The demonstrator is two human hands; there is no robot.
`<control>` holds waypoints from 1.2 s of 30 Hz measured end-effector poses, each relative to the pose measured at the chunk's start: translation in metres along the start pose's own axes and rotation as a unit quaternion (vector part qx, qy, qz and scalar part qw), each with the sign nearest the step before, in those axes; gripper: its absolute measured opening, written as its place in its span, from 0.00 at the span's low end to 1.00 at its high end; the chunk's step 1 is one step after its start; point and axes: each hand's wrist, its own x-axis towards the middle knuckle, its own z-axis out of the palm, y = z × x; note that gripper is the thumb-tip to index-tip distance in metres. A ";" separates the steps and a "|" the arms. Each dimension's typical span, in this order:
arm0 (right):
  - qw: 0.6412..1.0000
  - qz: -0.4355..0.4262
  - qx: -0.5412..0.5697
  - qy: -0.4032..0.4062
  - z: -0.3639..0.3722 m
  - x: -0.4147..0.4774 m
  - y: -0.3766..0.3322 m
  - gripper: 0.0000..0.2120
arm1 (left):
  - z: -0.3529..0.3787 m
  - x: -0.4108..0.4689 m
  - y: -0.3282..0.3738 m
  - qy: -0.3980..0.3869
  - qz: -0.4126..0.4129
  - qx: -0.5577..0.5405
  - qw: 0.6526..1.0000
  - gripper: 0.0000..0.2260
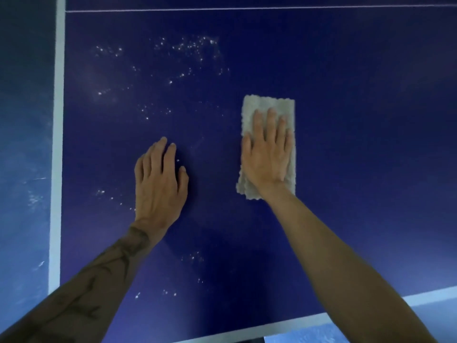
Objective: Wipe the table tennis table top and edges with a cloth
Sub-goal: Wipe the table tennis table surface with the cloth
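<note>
The dark blue table tennis table top (358, 120) fills the view, with a white border line along its left edge (58, 144) and its near edge (284, 325). A folded beige cloth (268, 102) lies flat on the table, right of centre. My right hand (267, 154) presses flat on the cloth with straight fingers. My left hand (160, 179) rests on the bare table to the left of the cloth, fingers loosely bent and holding nothing. White dust specks (188, 48) are scattered over the left half of the surface.
A thin white centre line (247, 8) crosses the table at the far end. The blue floor (24, 169) shows beyond the left edge and at the lower right corner. More specks (193, 257) lie near the front.
</note>
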 end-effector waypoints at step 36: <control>0.969 -0.242 -0.035 -0.040 0.001 0.081 -0.033 0.30 | 0.014 0.084 -0.011 -0.005 -0.054 0.002 0.999 0.24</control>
